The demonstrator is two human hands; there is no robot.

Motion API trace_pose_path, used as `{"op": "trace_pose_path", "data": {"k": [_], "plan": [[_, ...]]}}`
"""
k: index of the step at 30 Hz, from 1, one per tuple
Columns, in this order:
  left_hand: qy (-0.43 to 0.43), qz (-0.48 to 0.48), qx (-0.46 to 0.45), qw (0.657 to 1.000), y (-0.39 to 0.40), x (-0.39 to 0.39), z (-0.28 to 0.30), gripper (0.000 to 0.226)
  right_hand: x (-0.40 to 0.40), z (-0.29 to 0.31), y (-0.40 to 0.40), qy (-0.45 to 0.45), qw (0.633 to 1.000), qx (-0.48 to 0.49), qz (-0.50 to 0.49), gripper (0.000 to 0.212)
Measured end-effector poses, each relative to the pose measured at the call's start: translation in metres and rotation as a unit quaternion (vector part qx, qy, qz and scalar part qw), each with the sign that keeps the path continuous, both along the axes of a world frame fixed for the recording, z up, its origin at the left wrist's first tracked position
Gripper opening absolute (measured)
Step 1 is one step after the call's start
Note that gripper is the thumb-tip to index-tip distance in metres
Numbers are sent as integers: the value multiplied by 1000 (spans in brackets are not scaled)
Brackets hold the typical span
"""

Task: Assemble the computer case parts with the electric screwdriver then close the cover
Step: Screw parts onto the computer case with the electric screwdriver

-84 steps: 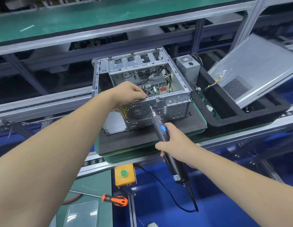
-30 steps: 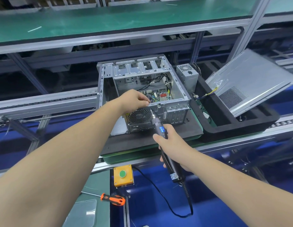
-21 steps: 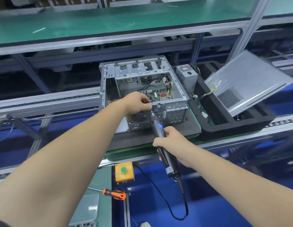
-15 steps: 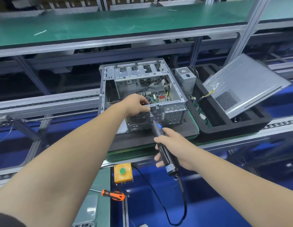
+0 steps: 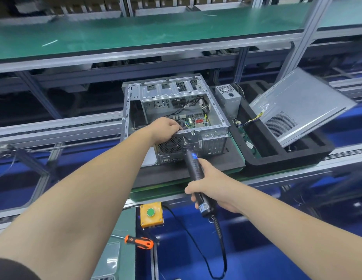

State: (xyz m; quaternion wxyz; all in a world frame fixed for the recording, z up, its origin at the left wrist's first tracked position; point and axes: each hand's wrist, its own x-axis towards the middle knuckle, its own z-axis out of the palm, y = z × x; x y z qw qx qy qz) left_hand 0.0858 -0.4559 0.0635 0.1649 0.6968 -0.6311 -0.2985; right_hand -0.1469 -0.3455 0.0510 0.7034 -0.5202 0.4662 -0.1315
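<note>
Open grey steel computer case (image 5: 214, 110) sits on black foam pad; left hand (image 5: 166, 129) grips its rear top edge, likely steadying it; right hand (image 5: 206, 182) wraps black electric screwdriver (image 5: 194, 168), bit at rear panel; grey perforated cover (image 5: 301, 106) leans aside in black tray, awaiting closure.

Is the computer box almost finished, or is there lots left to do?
Partly. Boards and cables already sit inside the open computer case. Now the right hand drives the electric screwdriver into its back panel while the left hand grips the rim. The cover still leans on the black tray.
</note>
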Motion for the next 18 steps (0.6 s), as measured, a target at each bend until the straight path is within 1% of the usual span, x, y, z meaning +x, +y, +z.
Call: {"op": "trace_pose_path", "data": {"k": [5,11,15,18], "plan": [[17,6,11,1000,-2,1,3,27,0,-1,1,4,1000,-7,-1,75],[25,8,2,1000,2,-2,3,27,5,-2,1,-3,1000,-4,-3,69],[25,8,2,1000,3,-3,5,29,7,-4,1,9,1000,-14,3,70],[19,7,4,1000,3,-5,6,31,7,-5,-2,23,999,-25,11,65]]}}
